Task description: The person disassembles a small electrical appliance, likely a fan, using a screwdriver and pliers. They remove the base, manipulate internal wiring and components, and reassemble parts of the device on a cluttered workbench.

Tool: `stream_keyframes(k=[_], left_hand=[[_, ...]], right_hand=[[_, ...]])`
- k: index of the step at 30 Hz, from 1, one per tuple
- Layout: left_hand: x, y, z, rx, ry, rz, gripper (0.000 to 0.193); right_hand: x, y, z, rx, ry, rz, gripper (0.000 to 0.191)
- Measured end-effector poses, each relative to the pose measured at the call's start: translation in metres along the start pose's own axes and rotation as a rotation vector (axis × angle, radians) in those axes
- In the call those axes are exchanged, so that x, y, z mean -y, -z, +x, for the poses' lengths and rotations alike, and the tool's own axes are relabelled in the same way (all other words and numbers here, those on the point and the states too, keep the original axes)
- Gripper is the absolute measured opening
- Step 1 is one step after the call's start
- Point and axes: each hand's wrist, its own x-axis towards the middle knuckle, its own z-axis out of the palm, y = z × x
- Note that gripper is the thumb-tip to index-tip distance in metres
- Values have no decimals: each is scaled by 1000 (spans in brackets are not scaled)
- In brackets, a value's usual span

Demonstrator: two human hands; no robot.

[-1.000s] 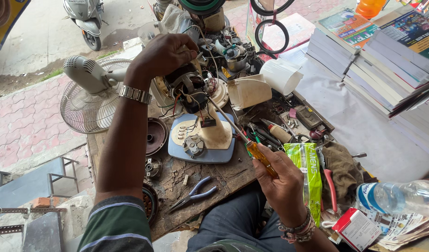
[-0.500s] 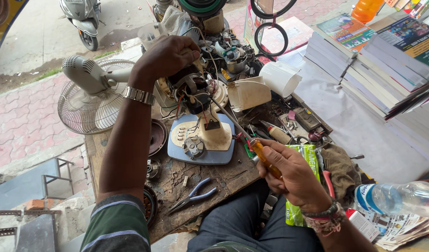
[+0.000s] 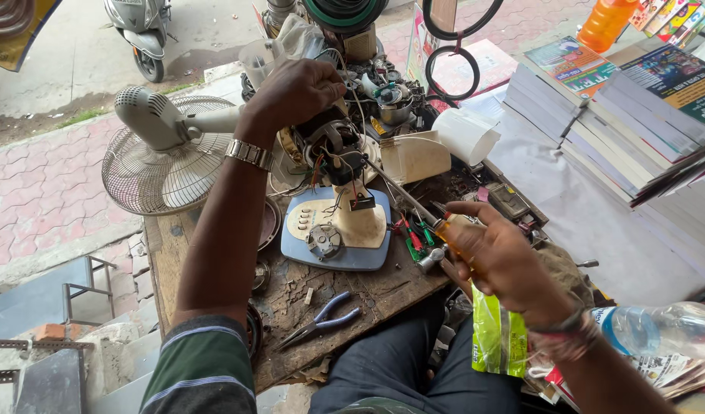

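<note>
Fan (image 3: 164, 157) lies at bench's left edge. Left hand (image 3: 291, 92) clamps motor (image 3: 329, 149) from above, prob. to steady it, over blue-cream base (image 3: 333, 238). Right hand (image 3: 498, 257) wrapped round amber-handled screwdriver (image 3: 414, 207), tip at motor. Pliers (image 3: 322, 318) lie near front edge.

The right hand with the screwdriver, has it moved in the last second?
Yes. The right hand has risen toward the blue fan base, pushing the screwdriver deeper towards the motor.

One head camera — looking steeply down, close over the workbench (image 3: 383, 287).
</note>
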Motion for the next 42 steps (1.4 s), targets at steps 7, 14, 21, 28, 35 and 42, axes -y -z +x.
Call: stream_keyframes(k=[7, 14, 21, 28, 35, 42], left_hand=[[11, -5, 3, -66, -27, 69, 23], [6, -9, 4, -82, 70, 85, 24], [-8, 3, -3, -26, 140, 41, 33], [-11, 0, -1, 31, 329, -7, 38], [54, 24, -18, 56, 151, -251, 61], [100, 16, -88, 24, 148, -300, 31]], right_hand=[[-2, 4, 8, 238, -242, 446, 44], [16, -13, -12, -148, 437, -1152, 56], [6, 11, 14, -28, 124, -136, 30], [-1, -1, -3, -461, 629, -1175, 37], [-77, -45, -37, -472, 186, -544, 41], [-158, -130, -131, -293, -384, -6, 52]])
